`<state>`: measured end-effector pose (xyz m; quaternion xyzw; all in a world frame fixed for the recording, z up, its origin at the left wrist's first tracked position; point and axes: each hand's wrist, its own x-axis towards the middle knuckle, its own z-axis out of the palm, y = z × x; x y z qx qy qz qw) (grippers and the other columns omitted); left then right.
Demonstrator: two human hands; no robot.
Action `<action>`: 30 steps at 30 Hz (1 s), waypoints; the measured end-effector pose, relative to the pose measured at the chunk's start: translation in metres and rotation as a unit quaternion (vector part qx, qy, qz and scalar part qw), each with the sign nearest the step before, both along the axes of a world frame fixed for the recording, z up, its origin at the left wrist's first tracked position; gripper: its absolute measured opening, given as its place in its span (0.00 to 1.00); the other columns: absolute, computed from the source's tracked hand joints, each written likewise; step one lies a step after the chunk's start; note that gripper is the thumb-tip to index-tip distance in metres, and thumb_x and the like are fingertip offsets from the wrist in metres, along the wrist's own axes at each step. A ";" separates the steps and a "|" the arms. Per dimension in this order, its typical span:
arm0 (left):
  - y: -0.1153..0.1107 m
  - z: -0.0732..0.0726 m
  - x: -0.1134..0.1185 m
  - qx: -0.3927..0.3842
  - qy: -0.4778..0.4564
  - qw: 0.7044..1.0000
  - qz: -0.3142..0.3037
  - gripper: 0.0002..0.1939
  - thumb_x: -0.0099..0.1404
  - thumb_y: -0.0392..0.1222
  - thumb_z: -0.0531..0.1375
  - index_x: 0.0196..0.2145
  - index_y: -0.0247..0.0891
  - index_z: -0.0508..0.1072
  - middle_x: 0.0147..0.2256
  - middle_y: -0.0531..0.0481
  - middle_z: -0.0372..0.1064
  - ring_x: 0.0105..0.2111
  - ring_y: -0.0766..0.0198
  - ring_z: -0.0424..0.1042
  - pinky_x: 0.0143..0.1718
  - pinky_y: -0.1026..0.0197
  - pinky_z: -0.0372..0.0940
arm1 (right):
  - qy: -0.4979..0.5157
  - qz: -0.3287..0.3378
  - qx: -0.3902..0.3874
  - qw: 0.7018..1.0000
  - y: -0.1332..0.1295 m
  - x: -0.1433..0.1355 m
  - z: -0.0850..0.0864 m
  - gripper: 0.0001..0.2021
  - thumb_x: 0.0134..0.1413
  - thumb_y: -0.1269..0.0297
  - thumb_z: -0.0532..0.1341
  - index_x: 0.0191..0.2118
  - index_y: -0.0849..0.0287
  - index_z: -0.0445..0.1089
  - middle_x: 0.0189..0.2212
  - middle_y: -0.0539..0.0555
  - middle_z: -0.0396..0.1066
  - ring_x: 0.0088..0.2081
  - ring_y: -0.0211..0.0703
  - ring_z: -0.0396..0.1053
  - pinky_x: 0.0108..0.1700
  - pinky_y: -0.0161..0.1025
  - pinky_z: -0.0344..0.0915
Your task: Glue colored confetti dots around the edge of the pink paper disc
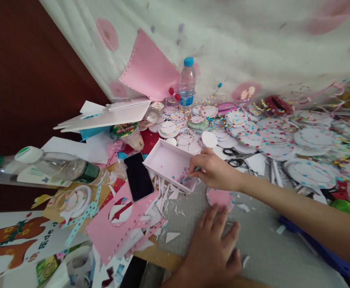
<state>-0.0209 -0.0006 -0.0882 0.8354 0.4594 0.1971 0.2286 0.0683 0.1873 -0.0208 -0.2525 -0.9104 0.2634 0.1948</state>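
Observation:
My left hand [212, 244] lies with fingers spread, its fingertips resting on a pink paper disc [219, 197] with coloured dots along its edge. Over the near right corner of a shallow white box [166, 157], my right hand [212, 170] is closed in a pinch. A bit of something small and teal shows between its fingertips; the rest is hidden. Small pink and blue dots [183, 178] are gathered in that corner of the box. The disc is on a grey mat [261, 236].
Dotted paper discs [275, 136] are piled along the back and right. Black scissors [237, 157] lie behind my right wrist. A phone [139, 176] and paper scraps flank the box. Plastic bottles [64, 166] lie at left; a water bottle [187, 82] stands behind. A blue tool [325, 248] lies under my right forearm.

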 end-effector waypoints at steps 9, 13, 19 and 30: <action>0.002 0.002 -0.001 0.002 0.013 1.000 -0.004 0.26 0.66 0.49 0.52 0.60 0.38 0.61 0.66 0.41 0.47 0.67 0.50 0.43 0.64 0.48 0.48 | -0.011 -0.012 -0.023 1.000 0.000 -0.001 0.000 0.05 0.52 0.76 0.61 0.31 0.59 0.67 0.30 0.53 0.76 0.35 0.43 0.72 0.46 0.45 0.53; 0.002 0.003 -0.001 0.015 0.005 1.000 0.001 0.26 0.65 0.49 0.53 0.59 0.38 0.62 0.66 0.41 0.47 0.66 0.49 0.44 0.64 0.47 0.49 | 0.047 -0.067 -0.055 0.995 0.001 0.003 0.003 0.03 0.55 0.70 0.61 0.30 0.58 0.68 0.27 0.51 0.75 0.31 0.42 0.71 0.45 0.44 0.56; 0.003 0.006 -0.001 0.076 -0.053 0.996 0.013 0.25 0.61 0.41 0.57 0.55 0.34 0.65 0.61 0.35 0.57 0.61 0.46 0.56 0.59 0.46 0.58 | 0.160 -0.182 -0.141 0.960 -0.004 0.019 0.016 0.09 0.53 0.59 0.63 0.28 0.57 0.67 0.26 0.52 0.73 0.30 0.42 0.69 0.34 0.37 0.60; 0.023 0.069 -0.004 -0.098 -0.345 0.914 0.190 0.09 0.66 0.34 0.54 0.40 0.38 0.73 0.33 0.50 0.70 0.31 0.67 0.69 0.35 0.65 0.65 | 0.296 -0.380 -0.262 0.836 -0.101 0.115 0.041 0.12 0.47 0.53 0.67 0.29 0.54 0.67 0.28 0.51 0.71 0.31 0.43 0.69 0.27 0.35 0.62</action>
